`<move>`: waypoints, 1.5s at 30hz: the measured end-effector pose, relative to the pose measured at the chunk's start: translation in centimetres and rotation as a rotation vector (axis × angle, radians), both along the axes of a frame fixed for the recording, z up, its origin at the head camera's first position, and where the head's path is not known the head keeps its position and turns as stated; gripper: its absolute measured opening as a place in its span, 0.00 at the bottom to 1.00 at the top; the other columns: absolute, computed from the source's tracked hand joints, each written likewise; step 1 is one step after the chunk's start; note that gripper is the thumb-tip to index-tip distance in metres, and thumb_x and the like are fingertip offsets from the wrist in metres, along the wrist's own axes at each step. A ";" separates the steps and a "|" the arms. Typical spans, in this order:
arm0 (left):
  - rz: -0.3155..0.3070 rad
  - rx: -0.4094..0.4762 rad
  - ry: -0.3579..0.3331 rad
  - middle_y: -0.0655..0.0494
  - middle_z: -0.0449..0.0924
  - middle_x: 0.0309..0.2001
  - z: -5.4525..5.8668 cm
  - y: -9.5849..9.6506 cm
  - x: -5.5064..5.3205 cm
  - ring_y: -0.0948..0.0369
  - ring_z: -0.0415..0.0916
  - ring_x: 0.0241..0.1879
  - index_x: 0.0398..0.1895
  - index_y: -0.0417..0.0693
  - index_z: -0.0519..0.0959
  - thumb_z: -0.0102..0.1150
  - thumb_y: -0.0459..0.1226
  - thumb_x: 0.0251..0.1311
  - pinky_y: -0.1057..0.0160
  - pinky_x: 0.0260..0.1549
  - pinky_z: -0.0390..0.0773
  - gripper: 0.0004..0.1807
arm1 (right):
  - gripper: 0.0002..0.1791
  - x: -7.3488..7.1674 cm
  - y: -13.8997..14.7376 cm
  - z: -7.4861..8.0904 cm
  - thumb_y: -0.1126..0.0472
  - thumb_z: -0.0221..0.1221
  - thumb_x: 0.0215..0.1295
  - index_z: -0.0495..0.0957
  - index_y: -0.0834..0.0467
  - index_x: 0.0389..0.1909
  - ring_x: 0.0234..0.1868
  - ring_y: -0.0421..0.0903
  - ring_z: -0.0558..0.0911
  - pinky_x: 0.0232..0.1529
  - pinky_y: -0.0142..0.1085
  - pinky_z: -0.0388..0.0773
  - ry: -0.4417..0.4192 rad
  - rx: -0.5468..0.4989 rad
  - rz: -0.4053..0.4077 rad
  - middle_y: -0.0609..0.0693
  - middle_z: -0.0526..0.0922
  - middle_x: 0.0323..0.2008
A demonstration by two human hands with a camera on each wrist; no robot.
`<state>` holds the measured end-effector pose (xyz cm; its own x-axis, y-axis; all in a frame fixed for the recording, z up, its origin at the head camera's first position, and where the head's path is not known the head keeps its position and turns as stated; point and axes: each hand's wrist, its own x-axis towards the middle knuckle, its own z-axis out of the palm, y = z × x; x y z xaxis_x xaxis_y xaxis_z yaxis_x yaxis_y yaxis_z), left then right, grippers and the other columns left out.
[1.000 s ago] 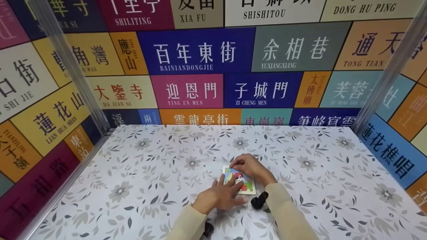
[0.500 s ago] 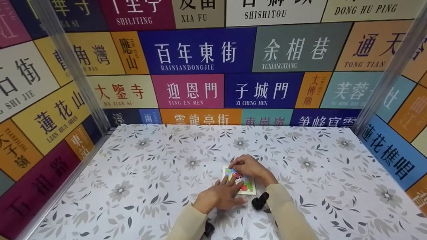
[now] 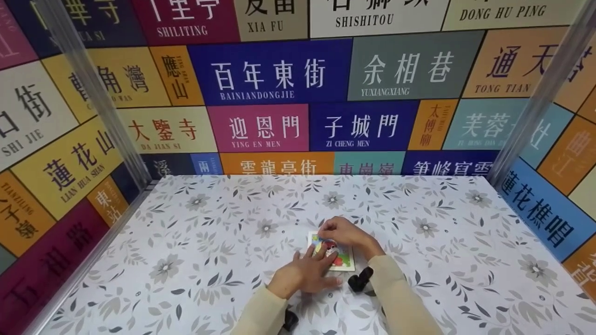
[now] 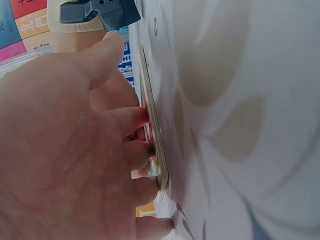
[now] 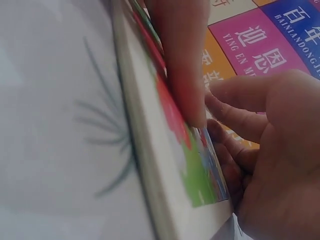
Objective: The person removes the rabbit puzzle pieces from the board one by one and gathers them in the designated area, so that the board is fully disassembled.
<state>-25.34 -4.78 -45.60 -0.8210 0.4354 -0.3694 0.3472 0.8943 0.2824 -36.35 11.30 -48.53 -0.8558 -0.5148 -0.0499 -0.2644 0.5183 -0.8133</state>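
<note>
A small wooden picture puzzle [image 3: 345, 265] with a pale border and a bright cartoon print lies flat on the table. My left hand [image 3: 306, 273] reaches over its near left side, fingers spread and fairly straight, the fingertips resting on the print. From the left wrist, the puzzle's thin edge [image 4: 159, 150] shows under those fingers. My right hand [image 3: 347, 231] bends over the far side, its thumb and index finger pinching at the far left corner. In the right wrist view the curled fingers of this hand [image 5: 280, 160] meet at the puzzle's far edge, partly behind a left finger [image 5: 184, 65].
A white cloth with grey leaves and flowers covers the table [image 3: 223, 242]. Upright walls of coloured name panels [image 3: 272, 72] stand behind and at both sides. Black wrist camera mounts [image 3: 361, 279] sit under the cuffs, close to the cloth.
The head view has shifted slightly. Both hands stay at the puzzle in nearly the same place, with only small movements of the fingers.
</note>
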 end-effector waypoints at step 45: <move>0.039 0.022 0.002 0.56 0.44 0.82 0.2 0.3 0.0 0.48 0.42 0.81 0.79 0.67 0.55 0.49 0.65 0.66 0.36 0.75 0.50 0.41 | 0.13 0.0 0.7 0.1 0.66 0.54 0.71 0.85 0.60 0.50 0.55 0.52 0.81 0.60 0.49 0.76 -0.018 -0.052 -0.007 0.58 0.85 0.52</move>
